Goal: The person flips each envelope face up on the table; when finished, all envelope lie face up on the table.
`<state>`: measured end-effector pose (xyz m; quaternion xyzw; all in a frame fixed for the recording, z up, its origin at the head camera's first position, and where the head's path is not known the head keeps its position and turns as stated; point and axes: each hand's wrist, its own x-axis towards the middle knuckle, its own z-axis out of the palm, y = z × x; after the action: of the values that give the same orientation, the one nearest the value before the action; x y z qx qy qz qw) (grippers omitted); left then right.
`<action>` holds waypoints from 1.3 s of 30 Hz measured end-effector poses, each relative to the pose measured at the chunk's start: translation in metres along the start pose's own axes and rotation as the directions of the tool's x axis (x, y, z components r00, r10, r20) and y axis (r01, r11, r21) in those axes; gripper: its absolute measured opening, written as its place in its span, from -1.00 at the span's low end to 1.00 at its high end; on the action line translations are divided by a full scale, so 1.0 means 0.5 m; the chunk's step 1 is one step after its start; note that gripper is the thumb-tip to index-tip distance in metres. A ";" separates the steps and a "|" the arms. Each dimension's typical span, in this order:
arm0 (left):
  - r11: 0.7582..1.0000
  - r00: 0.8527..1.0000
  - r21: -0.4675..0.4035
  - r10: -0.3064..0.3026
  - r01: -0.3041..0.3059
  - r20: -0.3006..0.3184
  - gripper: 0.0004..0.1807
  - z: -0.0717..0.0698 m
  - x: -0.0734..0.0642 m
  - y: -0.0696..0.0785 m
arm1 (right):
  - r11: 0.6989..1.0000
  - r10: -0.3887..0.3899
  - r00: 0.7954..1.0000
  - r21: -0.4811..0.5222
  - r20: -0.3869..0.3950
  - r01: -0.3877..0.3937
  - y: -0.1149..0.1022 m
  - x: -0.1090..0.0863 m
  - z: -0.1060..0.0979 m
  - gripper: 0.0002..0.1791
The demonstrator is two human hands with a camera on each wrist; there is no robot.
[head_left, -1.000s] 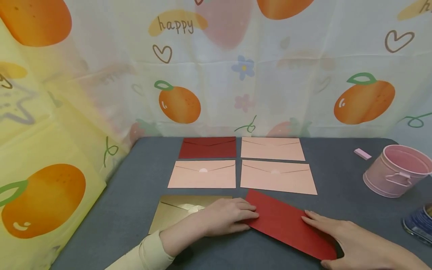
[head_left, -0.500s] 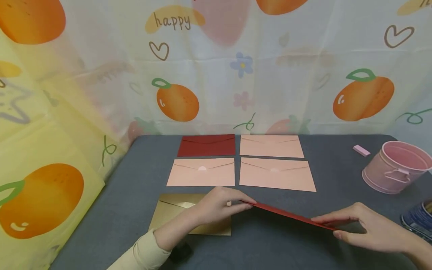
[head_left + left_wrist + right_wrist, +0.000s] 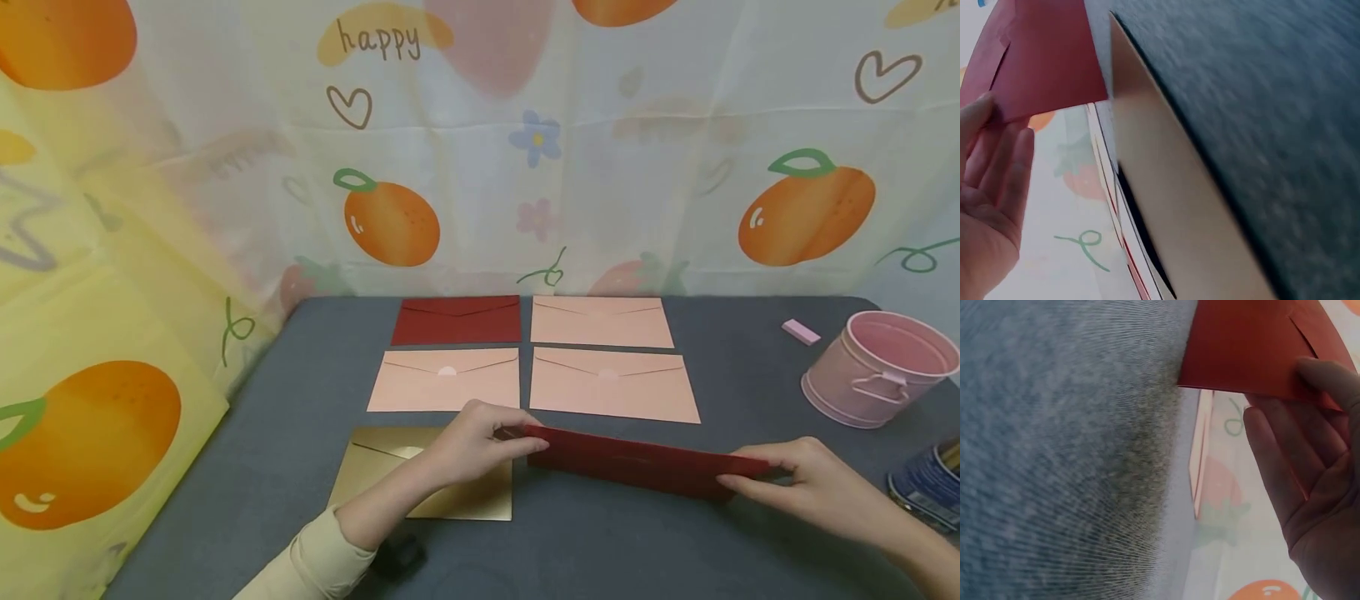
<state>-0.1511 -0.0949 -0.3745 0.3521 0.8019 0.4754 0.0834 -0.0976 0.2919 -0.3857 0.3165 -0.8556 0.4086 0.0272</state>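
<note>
A red envelope [image 3: 630,463] is held tilted up above the table, its flap side facing me. My left hand [image 3: 480,443] pinches its left end between thumb and fingers, over the gold envelope [image 3: 465,492] on the table. The right end is pinched by my right hand [image 3: 806,483]. In the left wrist view the thumb lies on the flap face of the red envelope [image 3: 1054,62], with the fingers behind it. The right wrist view shows the same grip at the other end of the red envelope [image 3: 1247,344].
Behind lie a dark red envelope [image 3: 456,322] and several pink envelopes [image 3: 602,322] in two rows. At right stand a pink bucket [image 3: 873,367] and a blue tin [image 3: 930,487], with a small pink block [image 3: 801,332] near the bucket. A patterned cloth [image 3: 622,167] hangs behind.
Both hands have raised the red envelope from lying slanted near the table and tipped it up, so its flap side now faces me. It also lies straighter across.
</note>
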 end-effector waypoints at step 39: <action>0.884 0.911 -0.307 -0.400 0.354 -0.100 -0.36 0.046 -0.033 -0.002 | 0.838 0.536 0.843 0.095 0.043 -0.537 0.008 0.016 0.027 -0.26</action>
<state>-0.1285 -0.0897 -0.3910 0.1344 0.7831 0.5861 0.1590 -0.1034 0.2800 -0.3947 0.0683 -0.8878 0.4414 -0.1111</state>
